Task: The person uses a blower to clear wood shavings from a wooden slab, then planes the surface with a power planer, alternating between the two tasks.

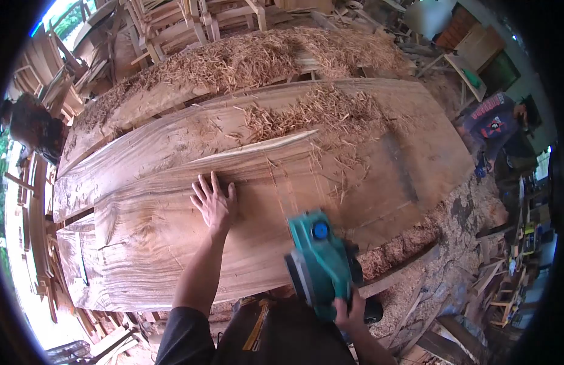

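- Planer (323, 263) here at wooden slab's (166, 249) five o'clock edge, long axis eleven-to-five!
- Lying four o'clock from left hand (215, 205), spread open on slab.
- Gripped by handle (341, 281) in right hand (351, 312), the nearer.

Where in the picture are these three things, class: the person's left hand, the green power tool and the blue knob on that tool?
Left hand (216, 205): head view, on the back of the hand.
Green power tool (322, 263): head view, on its housing.
Blue knob (320, 230): head view, on its round top.
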Available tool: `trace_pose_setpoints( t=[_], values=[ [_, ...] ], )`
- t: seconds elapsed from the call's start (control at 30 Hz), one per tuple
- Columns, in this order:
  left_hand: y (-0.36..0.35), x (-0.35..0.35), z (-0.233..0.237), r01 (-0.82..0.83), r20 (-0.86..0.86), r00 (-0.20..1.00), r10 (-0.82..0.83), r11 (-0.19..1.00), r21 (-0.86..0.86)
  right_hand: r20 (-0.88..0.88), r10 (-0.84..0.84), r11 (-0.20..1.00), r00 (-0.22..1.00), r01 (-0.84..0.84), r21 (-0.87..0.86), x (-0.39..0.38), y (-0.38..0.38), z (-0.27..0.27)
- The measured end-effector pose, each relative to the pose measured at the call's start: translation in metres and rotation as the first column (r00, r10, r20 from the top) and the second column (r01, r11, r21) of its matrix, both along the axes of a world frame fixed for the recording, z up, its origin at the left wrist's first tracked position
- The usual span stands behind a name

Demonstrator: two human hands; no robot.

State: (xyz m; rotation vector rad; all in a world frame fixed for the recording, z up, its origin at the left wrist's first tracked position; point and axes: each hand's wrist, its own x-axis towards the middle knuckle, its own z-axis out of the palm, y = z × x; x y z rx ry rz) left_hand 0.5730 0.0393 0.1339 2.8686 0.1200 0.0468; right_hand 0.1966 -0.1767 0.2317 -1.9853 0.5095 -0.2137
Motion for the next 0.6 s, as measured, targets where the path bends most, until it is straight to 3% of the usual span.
trace_pose_setpoints(
  t=[0.17, 0.3, 0.37, 0.43, 0.53, 0.6],
  values=[
    [-0.003, -0.001, 0.003, 0.006, -0.027, 1.000, -0.006, 1.000, -0.005, 0.012, 0.061, 0.997, 0.998, -0.060, -0.056, 0.002, -0.012, -0.008],
    [-0.005, 0.000, 0.005, 0.003, -0.028, 1.000, -0.002, 1.000, 0.003, 0.039, 0.028, 0.999, 0.999, -0.029, 0.019, 0.090, -0.008, 0.007],
    [-0.004, 0.000, 0.001, 0.009, -0.014, 1.000, -0.008, 1.000, 0.018, 0.082, 0.000, 0.999, 0.997, 0.004, -0.048, 0.139, -0.010, 0.006],
    [-0.003, 0.000, 0.000, 0.001, 0.000, 1.000, -0.001, 1.000, 0.020, 0.081, 0.009, 0.999, 0.997, -0.011, 0.032, 0.195, -0.015, 0.010],
    [-0.004, -0.003, 0.002, 0.017, 0.023, 1.000, -0.017, 1.000, 0.025, -0.017, -0.025, 0.997, 1.000, 0.023, -0.067, 0.276, -0.019, 0.021],
    [-0.003, -0.004, 0.007, 0.014, 0.023, 1.000, -0.015, 1.000, 0.006, 0.101, 0.006, 0.999, 0.995, -0.003, -0.033, 0.302, -0.024, 0.003]
  ],
)
